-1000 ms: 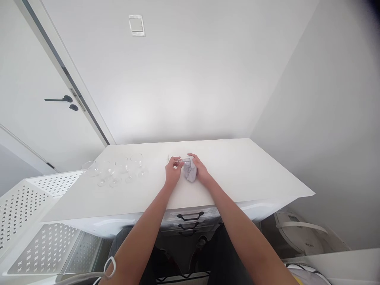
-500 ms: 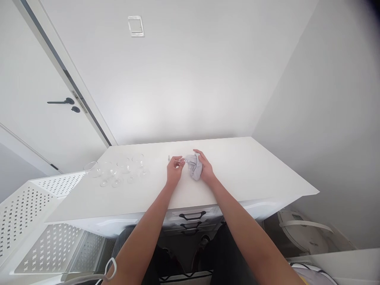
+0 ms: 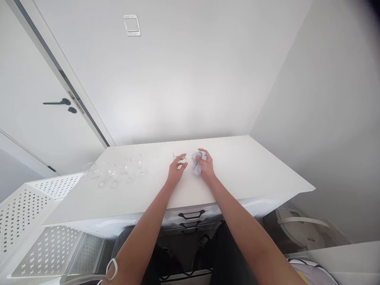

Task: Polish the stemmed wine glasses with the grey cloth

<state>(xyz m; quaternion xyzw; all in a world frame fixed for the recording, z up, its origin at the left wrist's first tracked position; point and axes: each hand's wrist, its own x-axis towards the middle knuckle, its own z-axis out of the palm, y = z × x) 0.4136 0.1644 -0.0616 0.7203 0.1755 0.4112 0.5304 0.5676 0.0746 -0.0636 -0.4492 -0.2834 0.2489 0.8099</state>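
Note:
My right hand (image 3: 207, 163) is closed on a crumpled light grey cloth (image 3: 196, 169), wrapped about one end of a clear stemmed glass (image 3: 189, 157). The glass lies sideways between my hands, its other end showing past my left fingers. My left hand (image 3: 176, 170) is beside the stem with thumb and fingers apart; whether a fingertip touches the glass is hard to tell. Off to the left, several clear stemmed glasses (image 3: 135, 159) stand upright in a group on the white cabinet top (image 3: 237, 170).
Drawers with dark handles (image 3: 191, 214) face me below the top. A white perforated panel (image 3: 56, 185) adjoins at left. Behind are a wall with a switch (image 3: 132, 25) and a door with a dark handle (image 3: 57, 102). A round-lidded appliance (image 3: 303, 229) sits low at right.
My left fingers have spread from their pinch on the glass stem. My right hand has turned, its thumb now over the cloth, which is bunched more tightly around the glass.

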